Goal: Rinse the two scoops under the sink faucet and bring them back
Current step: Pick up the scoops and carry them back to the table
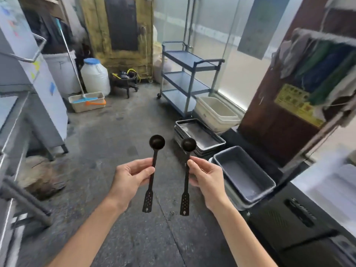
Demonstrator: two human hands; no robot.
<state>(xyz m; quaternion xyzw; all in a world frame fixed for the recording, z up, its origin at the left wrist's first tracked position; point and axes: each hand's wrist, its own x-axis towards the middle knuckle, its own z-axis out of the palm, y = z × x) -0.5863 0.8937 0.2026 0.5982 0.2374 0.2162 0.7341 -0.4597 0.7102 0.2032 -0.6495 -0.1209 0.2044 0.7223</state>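
Left hand (pixel 133 175) pinches left scoop (pixel 153 166) mid-handle, right hand (pixel 207 176) pinches right scoop (pixel 186 170) likewise; bowls up, over the floor (pixel 119 143). No sink in view (wet or dry, can't tell), so progress unclear: carrying stage.

Two matching black long-handled scoops are held upright side by side, apart, above the floor. The left scoop (pixel 153 166) and the right scoop (pixel 186 174) each have a small round bowl on top and a flat perforated handle end hanging below.
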